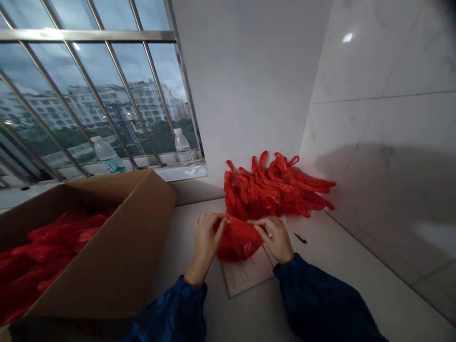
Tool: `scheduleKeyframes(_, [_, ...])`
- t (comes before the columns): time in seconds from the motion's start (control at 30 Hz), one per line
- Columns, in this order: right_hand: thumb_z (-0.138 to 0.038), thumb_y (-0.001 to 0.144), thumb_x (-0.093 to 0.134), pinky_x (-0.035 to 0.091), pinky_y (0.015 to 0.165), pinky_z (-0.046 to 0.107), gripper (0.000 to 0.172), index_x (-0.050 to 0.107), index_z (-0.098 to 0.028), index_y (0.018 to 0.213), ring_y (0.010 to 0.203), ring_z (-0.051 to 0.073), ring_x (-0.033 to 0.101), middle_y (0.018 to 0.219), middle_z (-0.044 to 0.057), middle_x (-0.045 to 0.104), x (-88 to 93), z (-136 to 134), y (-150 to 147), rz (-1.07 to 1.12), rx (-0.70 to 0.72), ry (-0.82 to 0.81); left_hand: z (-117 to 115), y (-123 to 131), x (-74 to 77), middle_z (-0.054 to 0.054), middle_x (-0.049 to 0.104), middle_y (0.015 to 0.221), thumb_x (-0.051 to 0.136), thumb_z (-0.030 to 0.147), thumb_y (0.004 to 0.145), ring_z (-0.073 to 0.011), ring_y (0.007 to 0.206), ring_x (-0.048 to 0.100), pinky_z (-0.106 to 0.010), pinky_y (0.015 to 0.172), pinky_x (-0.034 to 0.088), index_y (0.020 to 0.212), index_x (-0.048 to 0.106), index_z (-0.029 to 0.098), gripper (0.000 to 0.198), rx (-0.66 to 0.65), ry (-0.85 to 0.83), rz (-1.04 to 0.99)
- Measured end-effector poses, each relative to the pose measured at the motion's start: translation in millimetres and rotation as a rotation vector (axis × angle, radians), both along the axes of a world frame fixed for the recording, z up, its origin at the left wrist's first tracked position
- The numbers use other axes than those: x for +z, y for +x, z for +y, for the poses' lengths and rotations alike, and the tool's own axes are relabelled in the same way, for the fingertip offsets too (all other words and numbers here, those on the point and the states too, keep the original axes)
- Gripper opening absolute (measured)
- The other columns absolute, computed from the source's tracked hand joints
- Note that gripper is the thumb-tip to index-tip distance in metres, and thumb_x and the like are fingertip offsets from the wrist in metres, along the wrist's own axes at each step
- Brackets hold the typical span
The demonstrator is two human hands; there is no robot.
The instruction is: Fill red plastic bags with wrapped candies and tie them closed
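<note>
Pinches the upper left edge of a red plastic bag (240, 243) between the thumb and fingers of the left hand (206, 235), with barely any gap at the tips. Grips the upper right edge likewise with the right hand (279, 238), with thumb and fingers pressed together on the thin plastic. Holds the bag spread between both hands, in front of the body, covering the upper part of a written-on notebook (245, 278) on the white table (228, 323). Cannot tell whether touching the page or just above it; cannot make out the bag's contents either. Reaches in from dark blue sleeves (313, 294), gathered at the wrists. Just beyond the bag, a heap of red bags (270, 190) with loops upward, near the corner between the plain wall (249, 85) and the tiled wall (374, 118). To the right of the right hand, a small dark pen-like object (300, 238) on the table. At far left, an open cardboard box (117, 266) with red bundles (53, 247) inside. Behind the box, two clear bottles, a labelled bottle (109, 154) and a ribbed bottle (184, 151), upright by the barred window (99, 35).
</note>
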State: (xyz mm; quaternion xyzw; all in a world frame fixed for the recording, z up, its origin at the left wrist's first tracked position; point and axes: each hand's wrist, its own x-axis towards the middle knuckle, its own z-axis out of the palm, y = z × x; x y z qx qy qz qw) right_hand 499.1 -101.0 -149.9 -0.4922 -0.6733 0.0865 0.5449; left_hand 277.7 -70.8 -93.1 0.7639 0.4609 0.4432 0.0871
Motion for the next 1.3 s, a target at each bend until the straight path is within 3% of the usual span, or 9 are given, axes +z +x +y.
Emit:
scheduleKeyframes(0.17, [-0.036,0.098,0.049,0.051,0.084,0.036,0.029,0.066,-0.021,0.117,0.096,0.022,0.064,0.103,0.008,0.068,31.6,17.4,25.1,0.039,0.033,-0.082,27.5,-25.7,22.1,-0.005,0.066,0.088,0.05,0.034,0.089,-0.0189,0.079,0.063,-0.029,0.07,0.049,0.099,0.056,0.018,0.02,0.051,-0.058,-0.31])
scheduleKeyframes(0.4, [-0.044,0.088,0.065,0.052,0.077,0.032,0.066,0.04,-0.026,0.146,0.084,0.018,0.063,0.092,0.001,0.062,51.4,9.8,27.1,-0.024,0.262,-0.372,-11.8,-33.7,58.1,-0.002,0.064,0.091,0.059,0.036,0.091,-0.0158,0.085,0.06,-0.026,0.079,0.048,0.092,0.062,0.02,0.017,-0.084,-0.18,-0.31])
scheduleKeyframes(0.5, [-0.036,0.089,0.065,0.049,0.076,0.031,0.048,0.053,-0.027,0.134,0.08,0.017,0.061,0.089,0.0,0.063,61.5,-0.4,25.7,-0.195,0.262,-0.386,-30.3,-26.0,70.7,-0.002,0.061,0.094,0.064,0.041,0.09,-0.0166,0.086,0.058,-0.028,0.079,0.047,0.096,0.064,0.022,0.02,-0.012,-0.085,-0.149])
scheduleKeyframes(0.6, [-0.028,0.092,0.059,0.043,0.066,0.027,0.009,0.065,-0.022,0.096,0.073,0.015,0.059,0.085,0.0,0.064,72.9,-9.2,26.5,-0.298,0.248,-0.394,-47.2,-17.8,78.4,-0.005,0.059,0.105,0.067,0.06,0.082,-0.0214,0.092,0.059,-0.031,0.076,0.05,0.124,0.055,0.027,0.055,-0.068,-0.108,0.053])
scheduleKeyframes(0.77, [-0.034,0.092,0.057,0.032,0.051,0.024,0.022,0.051,-0.022,0.075,0.056,0.012,0.046,0.064,-0.004,0.05,83.2,-17.5,27.4,-0.226,0.066,-0.343,-80.2,-4.7,75.4,-0.009,0.061,0.114,0.077,0.071,0.062,-0.0267,0.088,0.066,-0.034,0.066,0.056,0.132,0.053,0.032,0.084,-0.251,-0.179,0.456])
scheduleKeyframes(0.87, [-0.043,0.09,0.061,0.031,0.049,0.024,0.034,0.043,-0.023,0.07,0.051,0.011,0.04,0.06,-0.006,0.042,85.5,-19.6,30.8,-0.037,-0.004,-0.331,-92.3,-2.0,61.9,-0.009,0.066,0.107,0.082,0.047,0.063,-0.0289,0.082,0.068,-0.031,0.052,0.051,0.114,0.064,0.03,0.057,-0.191,-0.159,0.634])
scheduleKeyframes(0.97, [-0.045,0.091,0.06,0.036,0.053,0.025,0.034,0.044,-0.023,0.07,0.056,0.013,0.043,0.063,-0.005,0.044,87.1,-18.8,38.7,0.237,0.033,-0.339,-89.8,-10.4,49.0,-0.007,0.07,0.1,0.065,0.023,0.072,-0.0254,0.074,0.069,-0.026,0.047,0.043,0.101,0.066,0.028,0.03,-0.059,-0.2,0.729])
scheduleKeyframes(1.13, [-0.04,0.09,0.049,0.046,0.062,0.034,0.028,0.044,-0.025,0.066,0.061,0.018,0.049,0.065,0.0,0.049,88.5,-12.9,52.8,0.619,0.311,-0.324,-66.3,-37.3,44.9,-0.003,0.07,0.07,0.047,0.023,0.087,-0.0223,0.053,0.066,-0.023,0.043,0.031,0.11,0.061,0.027,0.027,0.181,-0.304,0.719])
scheduleKeyframes(1.3, [-0.041,0.086,0.047,0.038,0.049,0.033,0.026,0.038,-0.025,0.067,0.044,0.011,0.033,0.085,0.004,0.064,93.4,-14.3,52.7,0.697,0.322,-0.414,-45.4,-45.1,59.0,-0.005,0.068,0.091,0.038,0.026,0.092,-0.0184,0.059,0.065,-0.024,0.048,0.041,0.097,0.06,0.024,0.023,0.183,-0.272,0.461])
